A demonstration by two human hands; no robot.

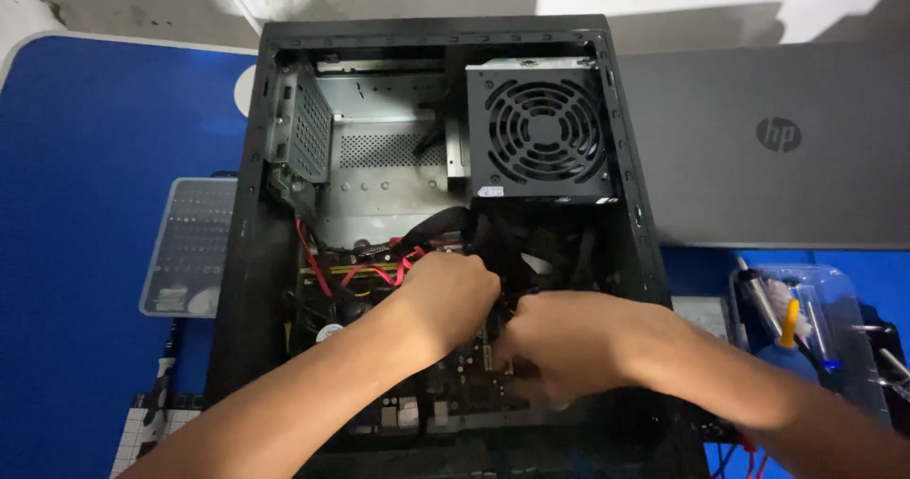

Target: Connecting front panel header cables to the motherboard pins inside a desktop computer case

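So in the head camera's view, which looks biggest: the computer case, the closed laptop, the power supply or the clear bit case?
1. Computer case
2. Closed laptop
3. Power supply
4. Clear bit case, partly hidden behind the computer case

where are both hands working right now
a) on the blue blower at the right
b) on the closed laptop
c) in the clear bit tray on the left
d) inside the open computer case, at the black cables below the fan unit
d: the left hand and right hand meet inside the open computer case, at the black cables below the boxed fan unit.
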